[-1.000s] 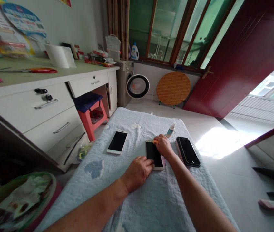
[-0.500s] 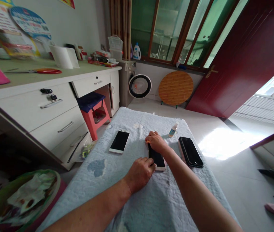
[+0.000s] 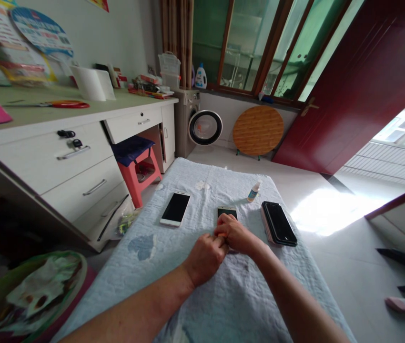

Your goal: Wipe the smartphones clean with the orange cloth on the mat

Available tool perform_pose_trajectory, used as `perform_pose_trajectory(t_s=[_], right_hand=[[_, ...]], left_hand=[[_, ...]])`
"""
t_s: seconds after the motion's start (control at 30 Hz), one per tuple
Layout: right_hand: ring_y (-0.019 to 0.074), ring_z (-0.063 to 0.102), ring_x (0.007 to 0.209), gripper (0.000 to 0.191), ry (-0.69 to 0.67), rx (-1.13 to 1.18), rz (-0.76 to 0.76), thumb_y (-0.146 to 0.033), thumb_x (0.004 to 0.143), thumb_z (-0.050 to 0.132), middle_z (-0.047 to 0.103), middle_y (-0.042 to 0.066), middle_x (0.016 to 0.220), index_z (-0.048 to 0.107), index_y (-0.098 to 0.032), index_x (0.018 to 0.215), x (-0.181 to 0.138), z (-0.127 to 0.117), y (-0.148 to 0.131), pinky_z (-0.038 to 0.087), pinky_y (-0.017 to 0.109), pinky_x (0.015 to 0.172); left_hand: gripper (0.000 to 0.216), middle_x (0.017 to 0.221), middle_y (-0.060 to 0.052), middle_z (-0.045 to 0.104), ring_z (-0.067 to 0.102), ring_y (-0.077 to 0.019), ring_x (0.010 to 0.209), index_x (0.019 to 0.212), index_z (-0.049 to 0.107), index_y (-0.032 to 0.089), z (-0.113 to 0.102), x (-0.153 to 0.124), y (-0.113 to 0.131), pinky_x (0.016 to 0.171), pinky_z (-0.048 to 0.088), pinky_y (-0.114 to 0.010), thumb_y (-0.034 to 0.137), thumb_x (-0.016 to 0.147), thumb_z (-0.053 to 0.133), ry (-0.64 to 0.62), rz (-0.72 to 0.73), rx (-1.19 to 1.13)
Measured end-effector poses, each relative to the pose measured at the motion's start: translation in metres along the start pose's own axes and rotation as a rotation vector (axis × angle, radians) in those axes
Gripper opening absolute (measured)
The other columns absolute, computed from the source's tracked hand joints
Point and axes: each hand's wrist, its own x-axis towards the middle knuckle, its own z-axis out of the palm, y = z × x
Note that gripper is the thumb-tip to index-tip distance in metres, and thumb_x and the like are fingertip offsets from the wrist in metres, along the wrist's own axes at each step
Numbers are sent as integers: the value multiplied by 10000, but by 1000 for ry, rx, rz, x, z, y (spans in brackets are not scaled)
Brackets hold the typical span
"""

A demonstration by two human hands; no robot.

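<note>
Left hand (image 3: 206, 257): lower centre of frame, fingers bent, tips at the covered lower end of the middle phone (image 3: 227, 210). Can't tell if it grips the phone or only rests on it. Right hand (image 3: 237, 233): just right of the left one, the two touching. Fingers closed on a small orange piece (image 3: 223, 235), mostly hidden by the fingers.

Middle phone: just below and right of frame centre, flat, screen up. Only its top end shows; both hands cover the rest. It lies on a pale blue quilted cloth (image 3: 259, 305) that fills the lower middle of the frame.

Also on the cloth: white-framed phone (image 3: 175, 209) left of the hands, flat, dark screen up, well apart from the middle one. Small bottle (image 3: 254, 191) upright, above and right of the right hand. Black phone (image 3: 280, 224) near the cloth's right edge, on top of a stack, screen up.

Pink stool (image 3: 134, 178) left of centre, washing machine (image 3: 185, 121) upper middle, red door (image 3: 327, 95) upper right.
</note>
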Motion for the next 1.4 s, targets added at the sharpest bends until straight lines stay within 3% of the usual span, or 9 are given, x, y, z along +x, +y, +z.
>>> perform_pose_trajectory(t_s=[0.13, 0.3, 0.53, 0.77, 0.97, 1.1, 1.4], right_hand=[[160, 453, 863, 149, 58, 46, 30, -167, 843, 602, 528, 47, 885, 723, -184, 757, 1, 1, 5, 358, 279, 806], [158, 461, 864, 218, 205, 10, 208, -165, 889, 536, 548, 44, 910, 747, -216, 871, 22, 5, 27, 354, 268, 838], [171, 485, 865, 240, 254, -125, 373, -212, 905, 509, 584, 60, 928, 745, -239, 941, 42, 3, 49, 340, 257, 843], [163, 526, 862, 271, 257, -200, 550, -204, 918, 457, 616, 76, 897, 725, -175, 940, 28, -2, 58, 325, 252, 855], [167, 545, 833, 294, 293, -230, 677, -204, 936, 399, 604, 97, 928, 689, -158, 937, 4, 1, 46, 357, 258, 751], [165, 575, 773, 271, 248, -205, 763, -205, 933, 402, 620, 89, 888, 669, -158, 920, -7, -3, 31, 347, 262, 680], [150, 567, 690, 245, 189, -182, 781, -196, 910, 426, 654, 82, 817, 647, -157, 812, -28, -11, -12, 285, 263, 609]], left_hand=[[157, 820, -60, 632, 590, -196, 693, 818, 591, 162, -2, 0, 0, 644, 442, -329, 125, 911, 470, -10, 1, -16], [168, 792, -36, 605, 579, -197, 688, 787, 564, 182, -5, 0, 1, 642, 436, -337, 128, 909, 462, -87, -5, -24], [154, 838, -37, 602, 580, -193, 732, 816, 557, 184, -9, 2, -1, 667, 422, -336, 134, 918, 452, -142, -3, -22], [146, 833, -29, 592, 569, -194, 742, 803, 545, 188, -6, 1, -1, 678, 411, -343, 130, 911, 467, -125, -6, -15], [153, 811, -27, 588, 567, -193, 725, 782, 559, 187, -8, 2, 0, 665, 404, -340, 118, 894, 481, -106, -11, -30], [173, 802, -32, 596, 569, -186, 721, 767, 557, 182, -8, 2, -1, 664, 396, -332, 125, 906, 472, -86, -15, -42], [195, 792, -28, 594, 560, -186, 729, 767, 558, 182, -6, 2, -2, 671, 397, -323, 160, 935, 460, -47, -13, -63]])
